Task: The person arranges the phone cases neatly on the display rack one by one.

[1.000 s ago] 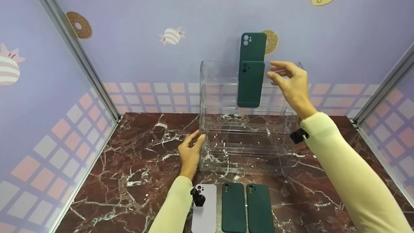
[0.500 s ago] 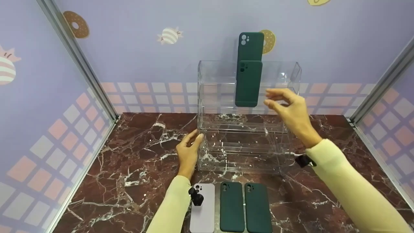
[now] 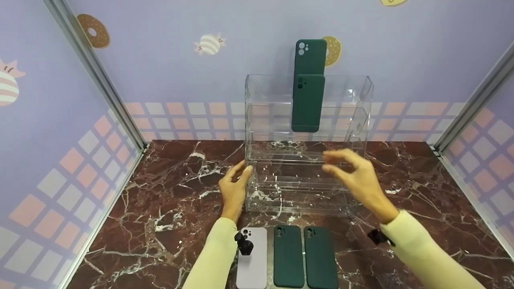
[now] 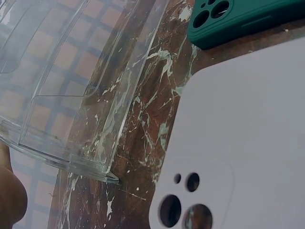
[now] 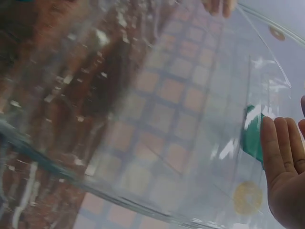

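My left hand (image 3: 233,188) rests with its fingertips at the left side of a clear acrylic tiered display rack (image 3: 247,120); its thumb (image 4: 12,195) shows beside the panel in the left wrist view. Before the rack's lower right part, my right hand (image 3: 355,176) holds nothing, its fingers loosely bent and apart from the thumb. Two dark green phone cases stand upright on the upper tiers: the rear case (image 3: 311,56) rises behind the front case (image 3: 308,104). In the right wrist view, green (image 5: 253,133) shows through the acrylic.
On the dark red marbled table (image 3: 172,200) before the rack lie a pale lilac phone case (image 3: 257,267), partly behind the left wrist camera (image 3: 244,245), and two green phone cases, one in the middle (image 3: 289,257) and one at right (image 3: 321,257). A patterned wall (image 3: 160,60) stands behind.
My right hand has moved down from beside the upper green phone cases to the rack's lower right, staying empty. The left hand and phone cases have kept their places; the view shifted slightly.
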Motion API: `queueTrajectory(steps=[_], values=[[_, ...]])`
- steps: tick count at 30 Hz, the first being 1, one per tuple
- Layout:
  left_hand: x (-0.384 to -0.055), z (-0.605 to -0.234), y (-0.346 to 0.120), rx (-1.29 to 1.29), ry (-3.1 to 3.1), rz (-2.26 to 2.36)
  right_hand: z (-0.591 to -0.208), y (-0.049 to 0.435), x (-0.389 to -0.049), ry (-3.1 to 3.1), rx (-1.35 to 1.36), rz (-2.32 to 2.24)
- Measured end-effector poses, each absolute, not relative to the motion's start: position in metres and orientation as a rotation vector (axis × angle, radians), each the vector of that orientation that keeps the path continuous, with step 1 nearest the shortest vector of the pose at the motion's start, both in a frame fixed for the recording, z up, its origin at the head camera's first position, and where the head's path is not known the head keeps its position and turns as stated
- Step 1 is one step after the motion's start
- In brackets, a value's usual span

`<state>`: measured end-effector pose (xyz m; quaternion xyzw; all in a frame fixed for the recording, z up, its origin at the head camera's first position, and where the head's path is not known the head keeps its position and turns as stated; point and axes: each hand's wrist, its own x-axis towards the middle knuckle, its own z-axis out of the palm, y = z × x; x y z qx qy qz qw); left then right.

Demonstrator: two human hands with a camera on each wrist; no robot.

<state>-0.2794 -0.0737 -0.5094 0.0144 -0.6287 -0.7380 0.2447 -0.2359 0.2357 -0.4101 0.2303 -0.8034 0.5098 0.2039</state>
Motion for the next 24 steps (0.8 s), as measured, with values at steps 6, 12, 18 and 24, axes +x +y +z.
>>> queueTrajectory(steps=[6, 12, 18, 24], values=[[-0.279, -0.510, -0.074, 0.043, -1.730, -2.013, -0.438, 0.243, -0.219, -2.302, 0.646, 1.375], [-0.278, -0.510, -0.076, 0.038, -1.748, -2.007, -0.467, 0.252, -0.208, -2.360, 0.667, 1.343], [-0.276, -0.509, -0.076, 0.049, -1.780, -1.997, -0.489, 0.257, -0.196, -2.431, 0.615, 1.300], [-0.277, -0.508, -0.075, 0.035, -1.762, -1.998, -0.509, 0.260, -0.185, -2.512, 0.573, 1.238]])
